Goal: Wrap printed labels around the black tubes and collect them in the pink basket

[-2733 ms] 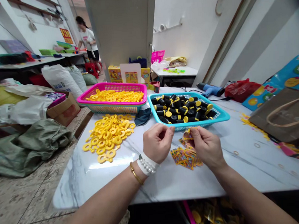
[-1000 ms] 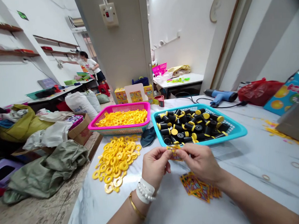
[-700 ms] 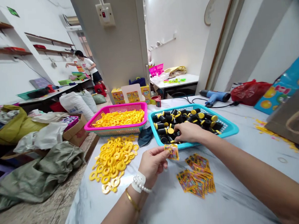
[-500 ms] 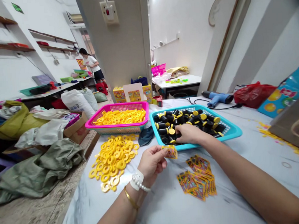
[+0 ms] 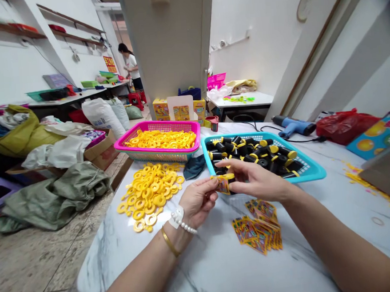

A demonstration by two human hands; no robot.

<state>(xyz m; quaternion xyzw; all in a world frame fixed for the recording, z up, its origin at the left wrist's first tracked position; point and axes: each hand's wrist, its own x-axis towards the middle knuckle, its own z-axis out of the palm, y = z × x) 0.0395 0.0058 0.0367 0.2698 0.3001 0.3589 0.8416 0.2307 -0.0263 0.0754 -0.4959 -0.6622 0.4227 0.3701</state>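
Observation:
My left hand (image 5: 199, 201) pinches a small orange printed sticker (image 5: 222, 184) above the marble table (image 5: 129, 253). My right hand (image 5: 256, 181) is closed round a black cylinder with a yellow cap (image 5: 229, 177), held right against that sticker. Just behind the hands stands a blue basket (image 5: 312, 166) full of black cylinders with yellow caps. A pile of the same orange stickers (image 5: 259, 227) lies on the table under my right forearm.
Loose yellow rings (image 5: 150, 193) lie in a heap left of my hands, behind them a pink basket (image 5: 155, 152) of more rings. A blue heat gun (image 5: 292, 126), red bag (image 5: 345, 125) and brown paper bag (image 5: 388, 170) sit at the right. Another person (image 5: 132, 69) stands far back left.
My right hand reached into the blue basket, closed on a black cylinder and brought it back to the sticker in my left hand. The view has tilted slightly down.

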